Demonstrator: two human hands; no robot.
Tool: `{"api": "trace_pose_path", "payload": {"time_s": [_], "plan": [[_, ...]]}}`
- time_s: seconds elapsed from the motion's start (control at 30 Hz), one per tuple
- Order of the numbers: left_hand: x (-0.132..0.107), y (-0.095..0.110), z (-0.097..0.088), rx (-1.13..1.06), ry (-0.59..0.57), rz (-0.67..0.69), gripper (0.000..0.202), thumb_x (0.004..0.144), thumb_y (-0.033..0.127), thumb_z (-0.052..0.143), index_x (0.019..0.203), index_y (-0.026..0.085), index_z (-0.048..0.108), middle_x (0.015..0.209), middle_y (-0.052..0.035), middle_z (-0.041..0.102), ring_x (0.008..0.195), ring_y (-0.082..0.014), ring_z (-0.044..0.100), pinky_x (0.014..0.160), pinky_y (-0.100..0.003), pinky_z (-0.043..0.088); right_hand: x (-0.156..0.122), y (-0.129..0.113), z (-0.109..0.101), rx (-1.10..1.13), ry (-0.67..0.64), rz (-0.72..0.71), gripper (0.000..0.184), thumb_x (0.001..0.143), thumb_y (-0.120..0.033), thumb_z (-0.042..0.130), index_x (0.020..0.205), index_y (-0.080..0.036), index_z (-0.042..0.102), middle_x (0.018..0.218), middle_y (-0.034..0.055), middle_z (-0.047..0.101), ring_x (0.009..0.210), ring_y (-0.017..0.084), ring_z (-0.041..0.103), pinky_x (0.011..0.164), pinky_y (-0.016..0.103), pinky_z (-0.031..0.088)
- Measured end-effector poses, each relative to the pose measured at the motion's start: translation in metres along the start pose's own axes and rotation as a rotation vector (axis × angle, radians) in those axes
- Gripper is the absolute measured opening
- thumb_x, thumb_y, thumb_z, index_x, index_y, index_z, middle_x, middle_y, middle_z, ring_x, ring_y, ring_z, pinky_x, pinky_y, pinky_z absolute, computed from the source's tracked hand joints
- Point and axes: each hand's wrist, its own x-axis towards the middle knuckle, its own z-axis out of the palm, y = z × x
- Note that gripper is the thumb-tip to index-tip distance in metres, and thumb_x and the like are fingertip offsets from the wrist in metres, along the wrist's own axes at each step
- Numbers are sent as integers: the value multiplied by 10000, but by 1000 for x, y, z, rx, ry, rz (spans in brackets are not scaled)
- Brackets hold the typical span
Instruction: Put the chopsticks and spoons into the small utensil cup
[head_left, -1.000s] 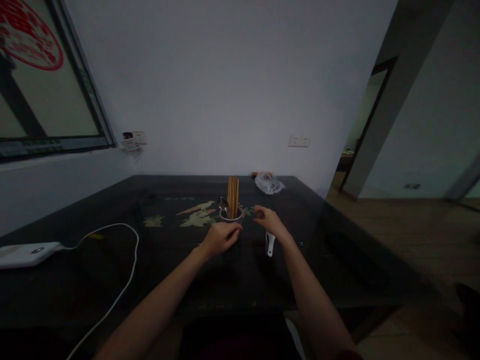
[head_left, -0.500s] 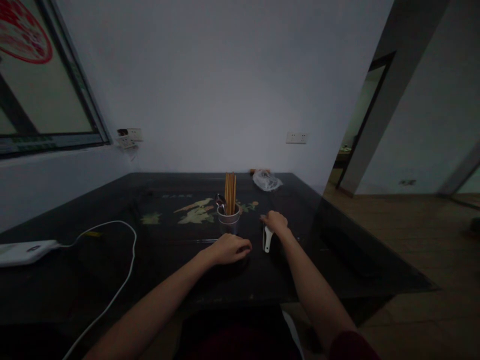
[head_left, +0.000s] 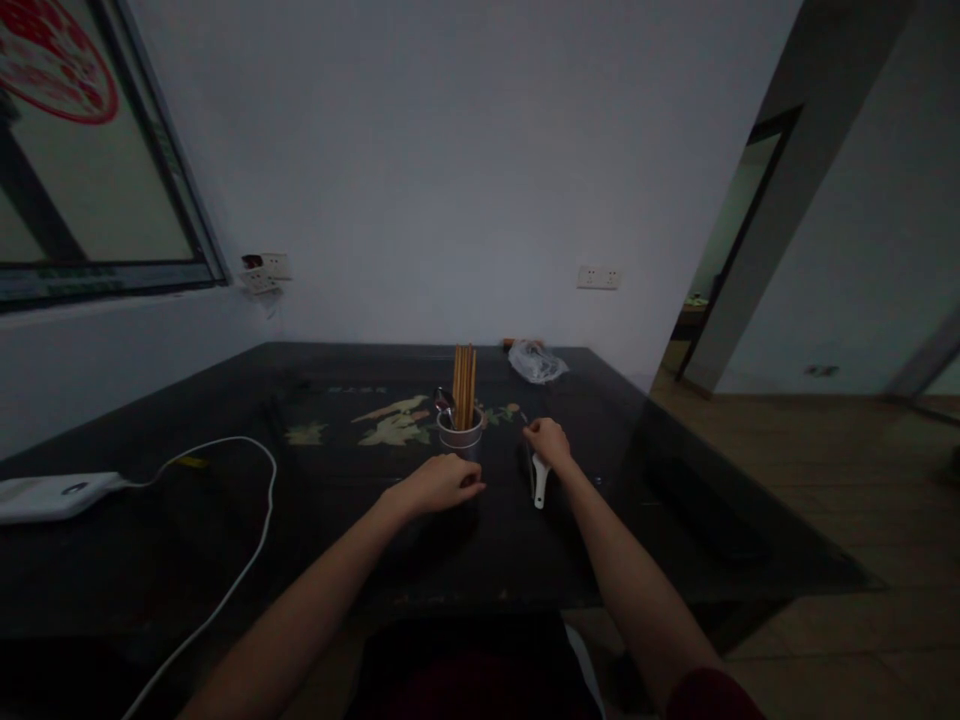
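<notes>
A small metal cup (head_left: 460, 434) stands mid-table with a bundle of wooden chopsticks (head_left: 464, 386) and a metal spoon (head_left: 443, 405) upright in it. My left hand (head_left: 439, 483) rests on the table just in front of the cup, apart from it. Its fingers are curled together and I see nothing in them. My right hand (head_left: 548, 441) is to the right of the cup. Its fingers are closed over the far end of a white ceramic spoon (head_left: 539, 481) that lies on the table, with the near end sticking out below the hand.
The dark glass-topped table (head_left: 337, 520) has a painted bird pattern under the cup. A white device (head_left: 46, 495) with a white cable (head_left: 259, 530) lies at the left. A crumpled clear plastic bag (head_left: 535, 362) sits at the back edge. The floor drops away right of the table.
My left hand let go of the cup and drew back onto the table in front of it. My right hand moved down onto the white spoon and closed on its far end.
</notes>
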Motion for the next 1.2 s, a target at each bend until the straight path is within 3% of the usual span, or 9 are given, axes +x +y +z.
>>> {"api": "trace_pose_path", "payload": {"time_s": [0.17,0.23,0.4,0.47,0.63,0.8,1.03,1.2], "plan": [[-7,-18,-15,-268,-187,-202,316,815,435,504,638,186,585,560,-1,607,495,-136,559,497,-231,355,5,-3,-3,204,77,-97,247,797,-336,514,772,-160,686,794,73,716,763,178,655,634,221,426],[-11,-28,-22,-309,-202,-280,355,794,477,520,596,188,576,506,3,591,462,-137,549,483,-233,347,6,-5,-4,276,102,-133,266,792,-358,510,724,-154,667,759,66,707,719,169,639,613,219,422],[-14,-55,-26,-237,-51,-376,339,676,512,645,553,203,577,511,-10,589,467,-155,532,487,-250,345,6,-8,-9,505,143,-196,362,765,-488,505,646,-158,598,609,44,646,569,149,584,523,224,416],[-13,-65,-23,-276,42,-336,309,635,498,691,685,202,620,641,-34,651,551,-176,583,512,-251,382,4,-10,-12,674,114,-201,394,722,-551,535,643,-166,572,547,17,608,487,131,547,456,216,392],[-5,-80,-12,-475,200,-183,520,606,440,740,1032,183,590,952,-96,681,819,-217,652,667,-291,492,-1,-16,-19,1020,93,-216,419,629,-571,650,651,-164,553,501,-20,570,408,91,489,385,190,357],[7,-78,-3,-691,308,-155,546,606,346,768,1078,171,557,1040,-127,659,920,-230,648,799,-368,514,-5,-22,-29,1190,162,-203,397,622,-528,688,682,-159,554,523,-23,587,413,86,518,390,185,382],[16,-69,6,-897,374,-163,624,601,269,794,1148,163,515,1196,-173,590,1066,-260,598,931,-468,457,-15,-32,-48,1456,394,-208,315,682,-443,675,725,-167,529,580,-36,587,420,59,502,391,170,350],[18,-65,11,-947,385,-194,655,594,282,802,1162,137,511,1154,-169,610,1040,-264,604,930,-488,446,-20,-59,-65,1569,534,-277,283,719,-413,662,752,-186,495,602,-59,554,441,52,504,432,174,397]]}}
